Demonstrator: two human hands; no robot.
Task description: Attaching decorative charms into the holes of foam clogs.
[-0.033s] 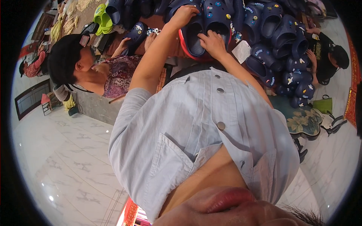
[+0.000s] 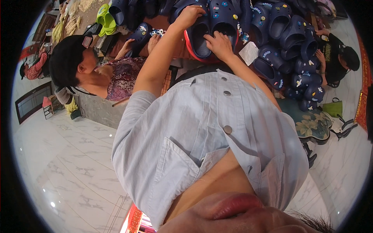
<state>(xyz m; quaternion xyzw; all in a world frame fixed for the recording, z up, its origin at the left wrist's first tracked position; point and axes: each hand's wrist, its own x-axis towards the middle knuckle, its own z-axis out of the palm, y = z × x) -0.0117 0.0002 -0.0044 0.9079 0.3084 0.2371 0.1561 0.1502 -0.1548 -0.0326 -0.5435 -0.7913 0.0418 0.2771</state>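
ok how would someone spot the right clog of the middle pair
Start at the pale shirt and look just beyond it to two dark blue clogs side by side. Take the right clog, set apart by the right hand across its heel end and by blue flower charms and a yellow one on top.

Pale, grey-veined glossy tiles cover the floor point(image 2: 77, 167), spots of light gleaming at lower left; a dark-framed panel point(image 2: 34, 102) and a low grey partition point(image 2: 99, 112) stand at left; a floral green seat point(image 2: 316, 130) sits at right, near a red-and-gold strip point(image 2: 361, 110) along the right edge; brightness shows at bottom centre-left.
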